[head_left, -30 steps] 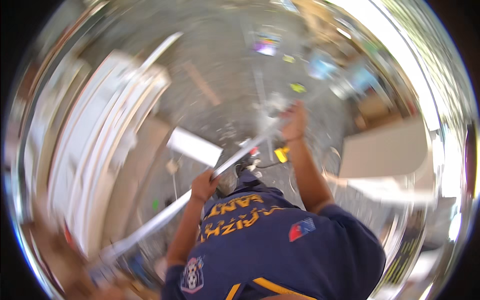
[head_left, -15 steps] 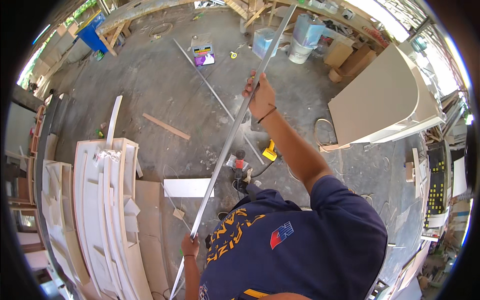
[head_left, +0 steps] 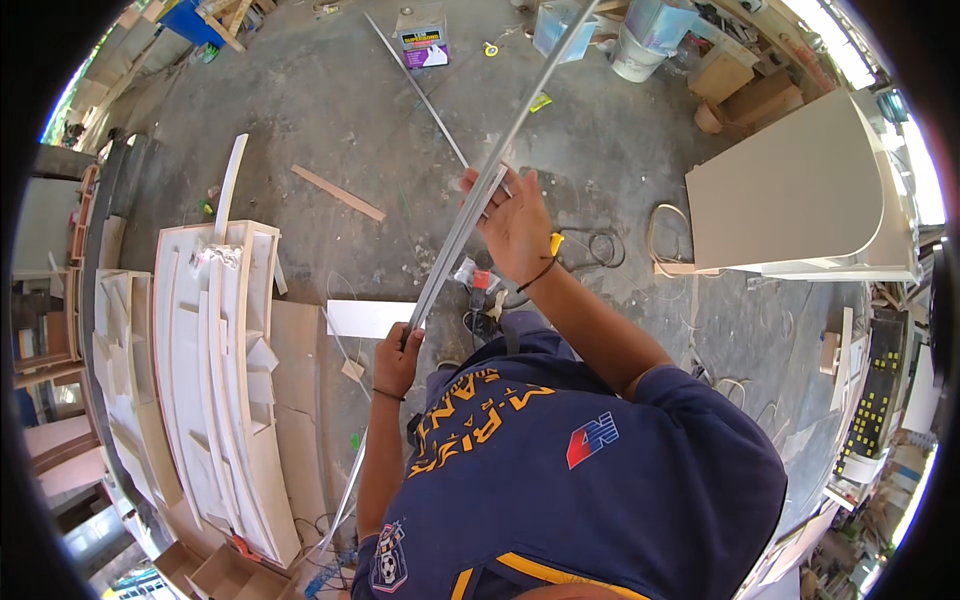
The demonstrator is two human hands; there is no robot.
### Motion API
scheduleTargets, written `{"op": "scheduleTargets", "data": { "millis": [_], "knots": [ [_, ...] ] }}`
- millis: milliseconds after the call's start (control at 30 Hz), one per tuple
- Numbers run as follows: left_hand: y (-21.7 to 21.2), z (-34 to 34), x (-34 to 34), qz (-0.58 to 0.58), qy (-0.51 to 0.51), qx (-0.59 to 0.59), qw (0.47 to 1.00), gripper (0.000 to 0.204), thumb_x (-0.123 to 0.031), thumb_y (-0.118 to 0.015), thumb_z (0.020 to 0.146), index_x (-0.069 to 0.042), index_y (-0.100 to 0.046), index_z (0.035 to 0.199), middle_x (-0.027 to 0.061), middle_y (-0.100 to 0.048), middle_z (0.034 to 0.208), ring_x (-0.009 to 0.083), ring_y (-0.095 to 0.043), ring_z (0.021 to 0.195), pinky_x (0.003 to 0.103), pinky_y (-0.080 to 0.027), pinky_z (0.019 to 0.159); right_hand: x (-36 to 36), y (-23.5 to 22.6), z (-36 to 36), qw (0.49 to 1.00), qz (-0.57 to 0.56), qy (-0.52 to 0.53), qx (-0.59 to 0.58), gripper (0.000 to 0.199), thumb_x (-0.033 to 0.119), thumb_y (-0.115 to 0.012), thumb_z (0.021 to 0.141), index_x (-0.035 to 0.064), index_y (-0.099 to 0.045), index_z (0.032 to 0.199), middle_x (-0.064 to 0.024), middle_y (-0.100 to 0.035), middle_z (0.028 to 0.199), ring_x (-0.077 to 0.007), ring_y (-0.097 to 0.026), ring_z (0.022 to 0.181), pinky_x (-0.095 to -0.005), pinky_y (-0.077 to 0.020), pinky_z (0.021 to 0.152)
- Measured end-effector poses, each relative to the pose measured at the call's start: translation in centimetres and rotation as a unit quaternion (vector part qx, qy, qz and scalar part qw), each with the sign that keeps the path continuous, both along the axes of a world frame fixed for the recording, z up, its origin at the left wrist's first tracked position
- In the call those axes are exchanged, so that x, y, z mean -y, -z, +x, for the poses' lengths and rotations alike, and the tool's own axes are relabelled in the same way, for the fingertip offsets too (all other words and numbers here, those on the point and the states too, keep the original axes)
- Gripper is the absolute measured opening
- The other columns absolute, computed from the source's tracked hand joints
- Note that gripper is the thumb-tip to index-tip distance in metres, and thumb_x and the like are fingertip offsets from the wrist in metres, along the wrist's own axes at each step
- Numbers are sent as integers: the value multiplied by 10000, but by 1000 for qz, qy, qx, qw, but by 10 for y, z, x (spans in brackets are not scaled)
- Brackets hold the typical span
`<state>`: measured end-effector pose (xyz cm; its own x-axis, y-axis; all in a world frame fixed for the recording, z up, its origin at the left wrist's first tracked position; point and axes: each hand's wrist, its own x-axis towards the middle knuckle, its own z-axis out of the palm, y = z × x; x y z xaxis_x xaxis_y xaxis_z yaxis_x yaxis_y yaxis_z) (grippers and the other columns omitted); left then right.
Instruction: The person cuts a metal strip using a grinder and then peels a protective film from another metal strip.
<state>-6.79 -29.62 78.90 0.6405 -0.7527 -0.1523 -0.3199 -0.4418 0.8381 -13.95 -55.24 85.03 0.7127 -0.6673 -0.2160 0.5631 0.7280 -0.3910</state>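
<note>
A long, thin silvery metal profile (head_left: 538,95) runs slantwise from the upper right past both hands, with lengthwise grooves showing on its lower stretch. My left hand (head_left: 399,358) is closed round this lower stretch, thumb on top. Farther up, my right hand (head_left: 516,225) has its palm turned up and the profile lies across its fingers, thumb sticking out loosely. Beyond my hands another slim metal strip (head_left: 420,92) lies on the floor. Under the profile are a red and black power tool (head_left: 481,282) and a white board (head_left: 370,318). A yellow object (head_left: 556,243) shows beside my right wrist.
White shelving units (head_left: 215,370) lie on the left. A large beige panelled cabinet (head_left: 790,190) stands at right. A box (head_left: 424,50), buckets (head_left: 640,50) and a wooden strip (head_left: 338,192) are on the far floor. Looped cables (head_left: 670,235) lie near the cabinet.
My left hand is now farther up in the view, and my right hand sits nearer to it. The right fingers have loosened from their wrap around the profile. The whole view has shifted.
</note>
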Motion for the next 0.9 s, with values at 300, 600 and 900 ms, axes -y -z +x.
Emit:
{"op": "scheduleTargets", "data": {
  "millis": [300,600,900],
  "knots": [
    [8,-9,-6,-23,-32,-40,998,328,-328,-627,859,-16,-570,941,112,-563,614,163,-544,536,319,-432,533,-15,11,-16,955,-206,-74,-201,282,181,-432,958,2,-482,1169,-166,-599,1101,-290,-626,971,-399,-538,819],
    [2,-10,-16,-57,-35,-63,996,241,-232,-656,825,-1,-589,842,63,-608,642,83,-518,598,264,-422,566,51,-50,-46,931,-250,50,-263,346,295,-379,969,39,-483,1177,-152,-570,1151,-245,-560,991,-425,-477,810],
    [21,4,-58,26,20,-44,999,305,-275,-683,820,-27,-516,757,-1,-489,611,69,-406,572,243,-346,533,91,-44,-31,928,-206,87,-299,354,352,-396,956,69,-531,1120,-75,-535,1084,-224,-523,992,-426,-478,769]
  ]
}}
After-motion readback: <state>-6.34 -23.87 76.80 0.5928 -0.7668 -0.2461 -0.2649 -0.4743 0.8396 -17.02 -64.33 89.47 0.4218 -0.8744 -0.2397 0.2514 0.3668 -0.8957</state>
